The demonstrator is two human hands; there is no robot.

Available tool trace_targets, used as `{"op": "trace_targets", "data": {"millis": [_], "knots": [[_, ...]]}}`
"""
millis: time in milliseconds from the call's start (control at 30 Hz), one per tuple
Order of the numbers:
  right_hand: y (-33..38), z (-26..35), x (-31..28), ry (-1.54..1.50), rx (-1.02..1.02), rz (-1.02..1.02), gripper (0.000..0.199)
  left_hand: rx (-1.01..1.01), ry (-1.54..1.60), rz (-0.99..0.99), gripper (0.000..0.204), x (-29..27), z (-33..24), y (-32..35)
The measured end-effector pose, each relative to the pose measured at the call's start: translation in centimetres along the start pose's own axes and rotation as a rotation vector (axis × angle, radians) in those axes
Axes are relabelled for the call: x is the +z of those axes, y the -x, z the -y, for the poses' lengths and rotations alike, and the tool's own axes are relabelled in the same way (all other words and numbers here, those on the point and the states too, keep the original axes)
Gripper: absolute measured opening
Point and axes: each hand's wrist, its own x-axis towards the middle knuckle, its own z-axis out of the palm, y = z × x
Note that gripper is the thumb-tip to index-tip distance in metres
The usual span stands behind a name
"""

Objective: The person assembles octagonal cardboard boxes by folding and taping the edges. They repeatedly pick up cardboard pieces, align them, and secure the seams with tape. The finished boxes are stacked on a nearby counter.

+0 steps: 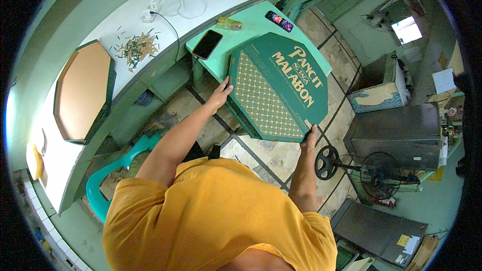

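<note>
A green octagonal cardboard box [296, 83], with cream lettering and a woven pattern on its top, lies over the small green table and juts past its near edge. My left hand [220, 96] grips the box's left edge. At the near right corner my right hand [310, 138] holds it, thumb along the rim and the other fingers mostly hidden underneath. A black phone [208, 44] rests on the table just beyond the left side of the box. Farther back are a phone with a lit screen [279, 21] and a small yellow-green object [230, 23].
On the curved white counter [108, 25] stand an octagonal cardboard piece with a brown inside [83, 93], a heap of cardboard scraps [138, 49] and cables with a plug [151, 14]. A teal plastic chair [98, 183] is at my left; a black fan [379, 174] stands at right.
</note>
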Motion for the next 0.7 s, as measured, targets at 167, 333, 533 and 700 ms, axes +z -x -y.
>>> {"op": "trace_targets", "data": {"millis": [167,333,533,700], "knots": [[-0.1,-0.8,-1.3,-0.025,-0.045,-0.039,0.05,0.016,-0.12,-0.083,0.064,0.3,0.5,-1.0],[0.1,-1.2,-1.9,-0.008,-0.007,-0.114,0.049,0.073,-0.192,-0.069,0.062,0.0,1.4,-0.6],[0.8,-1.2,-1.4,0.018,-0.001,-0.105,0.049,-0.016,-0.241,-0.066,0.059,0.3,2.9,-0.8],[1.1,-2.1,-1.6,0.021,-0.057,-0.047,0.05,0.039,-0.332,-0.062,0.055,0.4,3.5,-1.0]]}}
